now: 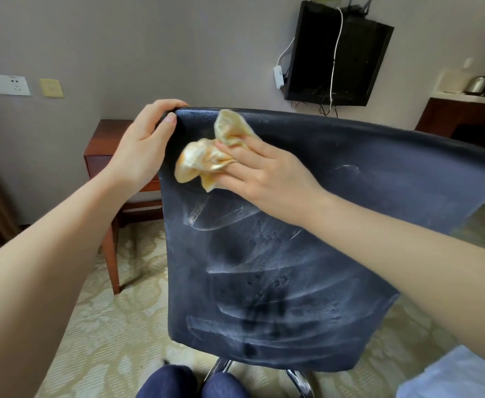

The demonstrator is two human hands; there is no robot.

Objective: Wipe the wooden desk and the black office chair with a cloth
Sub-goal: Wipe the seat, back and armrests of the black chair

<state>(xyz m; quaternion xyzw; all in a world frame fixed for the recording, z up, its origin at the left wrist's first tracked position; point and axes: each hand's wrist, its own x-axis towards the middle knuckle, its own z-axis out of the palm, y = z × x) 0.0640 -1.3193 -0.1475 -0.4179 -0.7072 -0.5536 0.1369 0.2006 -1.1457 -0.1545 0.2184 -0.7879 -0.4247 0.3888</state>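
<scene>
- Left hand point(146, 136): at the top left corner of the chair back point(293, 239); fingers curled over the top edge, thumb on the near face; a firm grip on the corner.
- Right hand point(264, 173): lies on the upper left part of the chair back, just right of the left hand; fingers nearly straight and a little spread, pressing the cloth point(206, 159) against the chair; thumb hidden, so cannot tell whether it pinches anything.
- Cloth: yellowish, crumpled; bunched under and ahead of the right fingers; one flap stands up toward the chair's top edge, the rest spills left toward the chair's side edge; touching the chair, not touching the left hand.
- Chair back: black, leather-like, facing the camera; pale streaks and curved smear marks across the middle and lower part; chrome base point(298, 380) shows below it.
- Desk point(106, 145): reddish-brown wood, behind the chair to the left, against the wall; one leg stands on the patterned carpet point(106, 311); neither hand nor cloth touches it.
- Wall: white sockets point(4, 84) and a yellow plate point(51, 87) at the left; a black screen point(359, 58) mounted at the upper right, a white cable point(334, 61) hanging down across it.
- Far right: a metal kettle point(477, 83) on a dark counter.
- Bottom edge: the person's knees point(192, 383) in dark blue, close to the chair base.
</scene>
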